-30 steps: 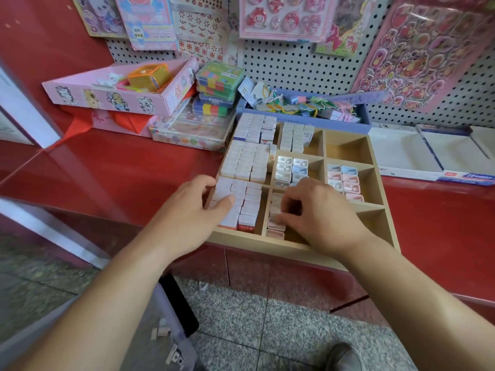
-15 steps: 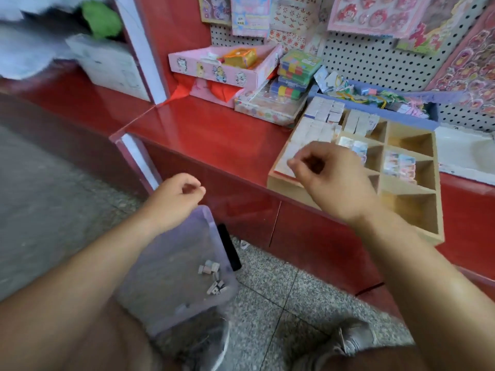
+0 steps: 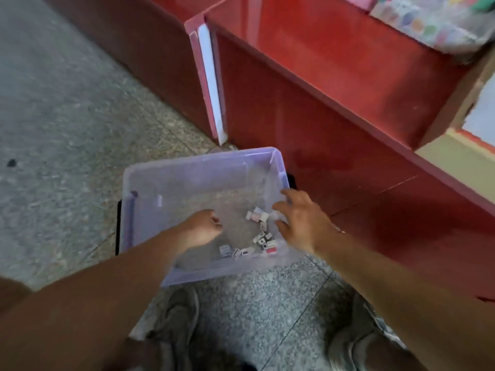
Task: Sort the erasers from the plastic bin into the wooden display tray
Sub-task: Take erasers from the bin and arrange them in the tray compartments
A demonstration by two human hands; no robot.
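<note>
A clear lilac plastic bin (image 3: 203,162) stands on the floor below the red counter. Several small wrapped erasers (image 3: 258,236) lie loose in its right half. My left hand (image 3: 203,228) reaches down inside the bin, left of the erasers, with fingers curled and nothing visible in it. Over the bin's right wall my right hand (image 3: 302,220) hovers with fingers spread, just right of the erasers and holding nothing. A corner of the wooden display tray (image 3: 455,103) shows at the right edge, up on the counter.
The red counter front (image 3: 334,124) rises right behind the bin. A clear packet of coloured items (image 3: 434,20) lies on the counter top. Speckled stone floor (image 3: 67,116) spreads to the left. My shoes (image 3: 176,325) stand just in front of the bin.
The view has swung down from the tray to the bin on the floor. Both hands left the tray and dropped to the bin, the left one inside it.
</note>
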